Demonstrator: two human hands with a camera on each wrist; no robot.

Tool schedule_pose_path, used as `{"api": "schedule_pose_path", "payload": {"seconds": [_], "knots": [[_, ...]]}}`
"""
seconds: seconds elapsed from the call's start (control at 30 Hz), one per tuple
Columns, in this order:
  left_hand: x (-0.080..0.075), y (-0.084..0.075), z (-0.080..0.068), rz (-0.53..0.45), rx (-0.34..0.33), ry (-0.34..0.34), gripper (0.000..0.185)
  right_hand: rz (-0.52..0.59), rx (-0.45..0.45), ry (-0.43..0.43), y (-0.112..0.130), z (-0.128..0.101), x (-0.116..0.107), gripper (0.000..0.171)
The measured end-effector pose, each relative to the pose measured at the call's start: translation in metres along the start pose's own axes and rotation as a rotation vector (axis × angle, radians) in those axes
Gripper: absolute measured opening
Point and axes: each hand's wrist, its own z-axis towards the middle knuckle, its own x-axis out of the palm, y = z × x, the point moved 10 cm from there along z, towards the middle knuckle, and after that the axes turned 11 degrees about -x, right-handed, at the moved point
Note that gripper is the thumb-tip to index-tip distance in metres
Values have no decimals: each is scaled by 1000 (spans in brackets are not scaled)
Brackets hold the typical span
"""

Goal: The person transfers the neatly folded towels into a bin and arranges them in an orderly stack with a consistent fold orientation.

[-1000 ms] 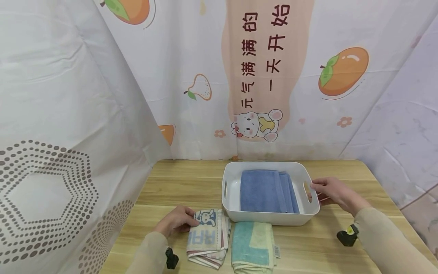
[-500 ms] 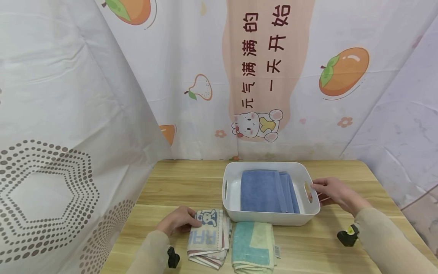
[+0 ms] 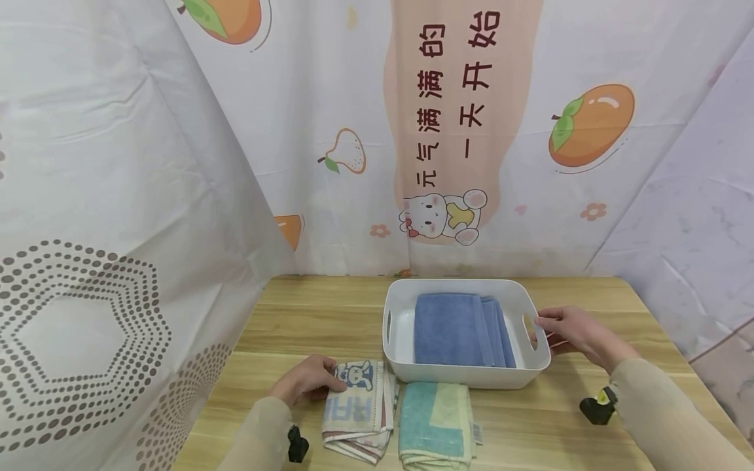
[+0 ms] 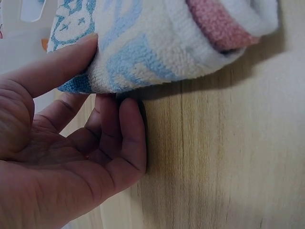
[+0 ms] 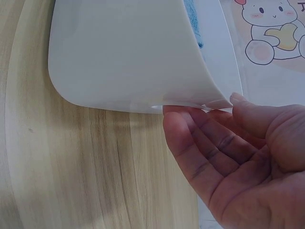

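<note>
A white plastic basket [image 3: 465, 381] stands on the wooden table [image 3: 306, 320] with a folded blue towel [image 3: 456, 327] inside it. My right hand [image 3: 574, 330] holds the basket's right handle: the thumb lies on the rim and the fingers [image 5: 200, 143] curl under the basket [image 5: 128, 57]. In front of the basket lie a folded rabbit-print towel [image 3: 358, 409] and a teal and yellow towel [image 3: 434, 418]. My left hand [image 3: 306, 383] pinches the rabbit towel's left edge, with the thumb [image 4: 62, 67] on top of the towel [image 4: 157, 43] and the fingers tucked under it.
Printed white curtains close in the table at the back, on the left [image 3: 88, 261] and on the right. Bare wood lies left of the basket and along the front right. A black wrist device [image 3: 596, 405] sits on my right sleeve.
</note>
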Motion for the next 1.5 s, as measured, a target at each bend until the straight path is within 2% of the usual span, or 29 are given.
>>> {"api": "schedule_pose_path", "payload": {"seconds": [0.5, 0.73, 0.87, 1.07, 1.37, 1.5], "knots": [[-3, 7, 3, -73, -19, 12, 25, -5, 4, 0, -3, -1, -3, 46], [-6, 12, 6, -92, -21, 17, 45, 0, 7, -2, -5, -1, -4, 46], [-6, 12, 7, -116, -2, 45, 50, 1, 7, -3, -6, -1, -5, 45], [-8, 12, 8, -118, 25, 64, 43, 2, 8, -3, -7, -1, -4, 45], [-6, 14, 6, -161, 65, 187, 35, -2, 17, -2, -4, -1, -2, 50], [-4, 14, 5, -155, 80, 207, 33, -3, 6, 3, -1, 0, -1, 48]]}}
